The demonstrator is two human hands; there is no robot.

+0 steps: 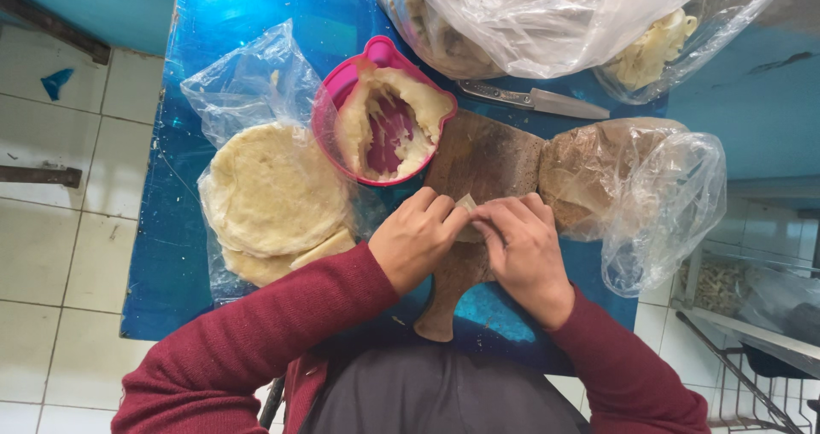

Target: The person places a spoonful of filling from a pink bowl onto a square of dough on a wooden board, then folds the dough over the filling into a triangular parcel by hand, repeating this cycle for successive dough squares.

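Left hand [416, 239] and right hand [523, 248] both pinched shut on one small dough piece [467, 205], held between the fingertips just above the wooden board [483, 165]. Pink bowl [376, 114] of filling sits just beyond the left hand; stack of flat dough rounds [272, 190] on plastic lies to its left on the blue worktop [213, 15]. Knife [534, 101] lies beyond the board, well apart from both hands.

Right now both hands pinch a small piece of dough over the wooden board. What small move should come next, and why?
Probably keep pinching along the open edge. The left hand and right hand meet on the small dough piece above the wooden board, and only a corner of it shows between the fingertips, so the fold seems unfinished. The pink bowl of filling sits just beyond.
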